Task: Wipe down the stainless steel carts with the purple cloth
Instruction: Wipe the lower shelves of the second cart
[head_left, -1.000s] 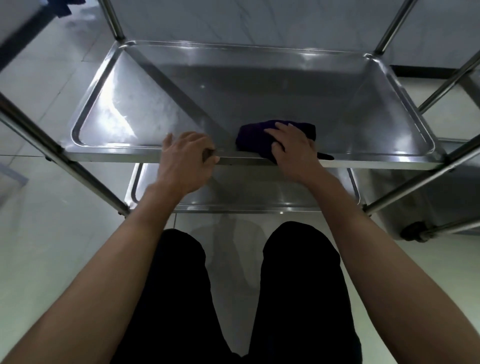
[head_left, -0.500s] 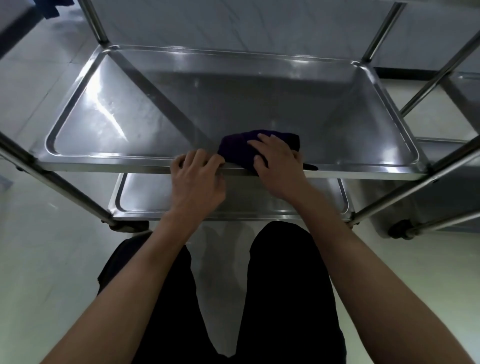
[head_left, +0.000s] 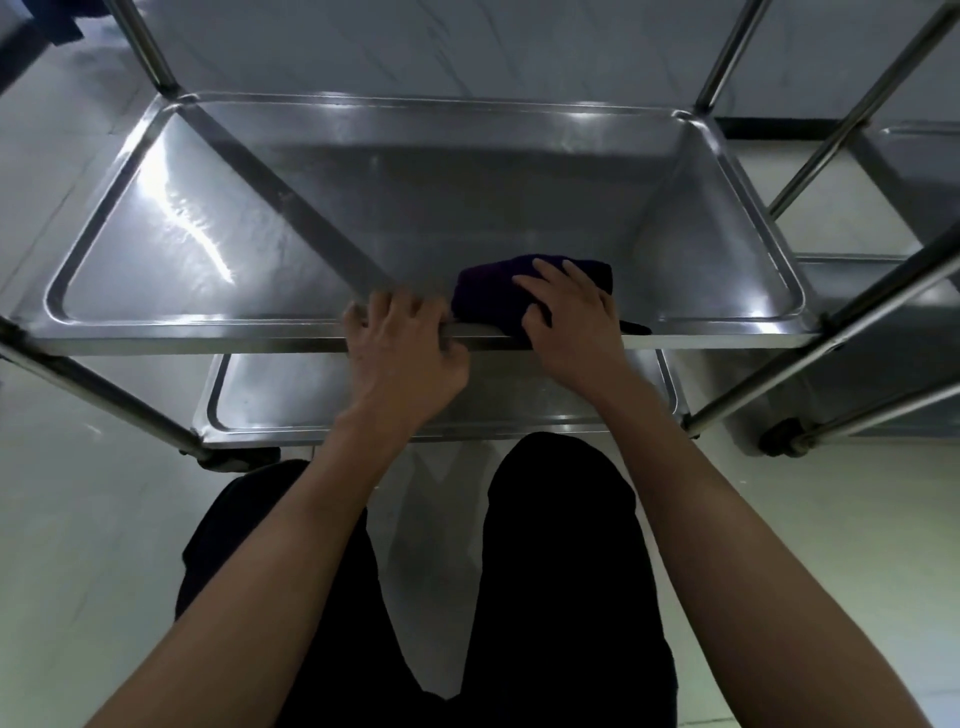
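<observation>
A stainless steel cart fills the view, with a wide middle shelf and a lower shelf beneath it. The purple cloth lies bunched at the shelf's near edge, right of centre. My right hand presses flat on top of the cloth with the fingers spread. Just to its left, my left hand curls over the shelf's front rim and grips it. Part of the cloth is hidden under my right hand.
A second steel cart stands close on the right, a wheel showing on the floor. Upright tubes rise at the shelf corners. My dark trousers are below on a pale tiled floor.
My left hand slid right along the front rim and now sits close beside the right hand. The right hand stays on the cloth. The view shifted slightly.
</observation>
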